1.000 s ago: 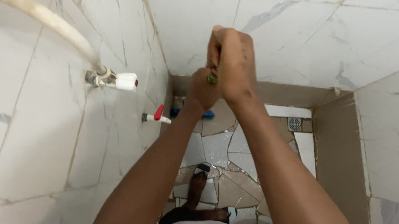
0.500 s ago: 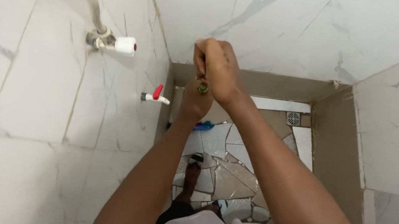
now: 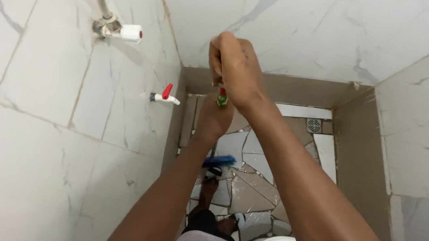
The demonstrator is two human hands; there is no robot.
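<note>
Both hands are wrapped tight around a small green thing with a red bit on top, held up high in front of the white marble wall. Most of it hides inside the fists, so only a little bit peeks out below. My right hand sits on top and my left hand grips just under it. Far below, a blue brush lies on the broken-tile floor. A white tap with a red handle sticks out of the left wall
</note>
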